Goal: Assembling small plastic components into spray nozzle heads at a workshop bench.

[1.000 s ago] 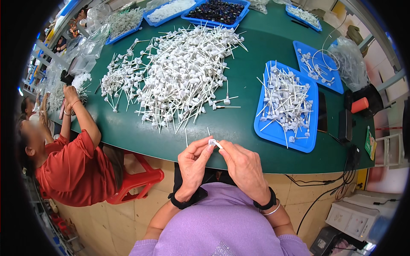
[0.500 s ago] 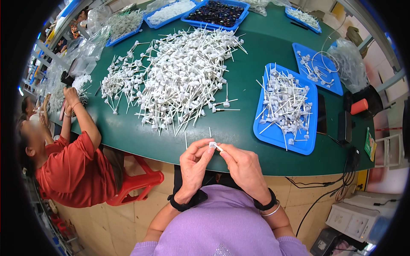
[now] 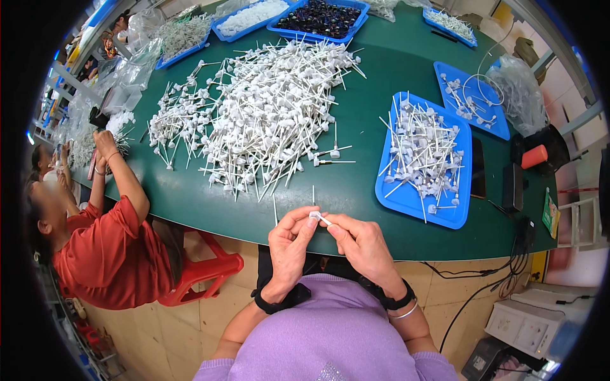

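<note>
Just past the table's near edge, my left hand [image 3: 289, 244] pinches a small white plastic piece [image 3: 314, 215] between thumb and fingers. My right hand [image 3: 365, 246] is closed on a thin white stick [image 3: 325, 221] that meets this piece. Whether the stick sits inside the piece or only touches it, I cannot tell. Two more thin white sticks show beyond my left hand; whether they lie on the table or are held is unclear. Farther off spreads a big heap of white sticks with white heads [image 3: 270, 114]. A blue tray [image 3: 454, 216] to the right holds several similar pieces.
Another blue tray [image 3: 502, 127] with a few pieces and a looped tube lies at the far right. A dark phone-like slab [image 3: 478, 168] is beside the nearer tray. At left, a co-worker in red [image 3: 114, 254] sits on a red stool [image 3: 213, 263]. Cables [image 3: 502, 273] hang at right.
Both hands keep their grip on the white piece and stick, almost in place. The whole view has shifted very slightly.
</note>
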Motion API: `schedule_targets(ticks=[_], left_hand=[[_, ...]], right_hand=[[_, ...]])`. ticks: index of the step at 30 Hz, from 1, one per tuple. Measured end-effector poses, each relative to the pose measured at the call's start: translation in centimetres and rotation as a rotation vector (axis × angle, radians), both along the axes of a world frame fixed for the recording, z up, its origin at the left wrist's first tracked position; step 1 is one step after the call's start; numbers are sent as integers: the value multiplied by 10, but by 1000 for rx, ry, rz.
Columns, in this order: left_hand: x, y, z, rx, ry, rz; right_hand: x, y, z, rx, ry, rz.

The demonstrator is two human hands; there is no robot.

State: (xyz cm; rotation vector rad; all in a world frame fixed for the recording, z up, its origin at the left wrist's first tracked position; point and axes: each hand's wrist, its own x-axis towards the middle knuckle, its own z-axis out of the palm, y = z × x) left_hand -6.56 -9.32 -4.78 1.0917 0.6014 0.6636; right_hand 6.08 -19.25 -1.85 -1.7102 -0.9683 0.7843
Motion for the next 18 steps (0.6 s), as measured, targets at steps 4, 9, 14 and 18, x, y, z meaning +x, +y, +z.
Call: schedule_targets(ticks=[4, 9, 14, 18], left_hand=[[0, 0, -1, 9, 7, 3], [0, 1, -3, 32, -16, 11], [3, 0, -5, 86, 0, 38], [4, 0, -5, 105, 12, 50]], right_hand=[[5, 1, -5, -8, 111, 47], [11, 3, -5, -64, 304, 101], [11, 4, -11, -47, 438, 98], [6, 4, -1, -81, 354, 64]])
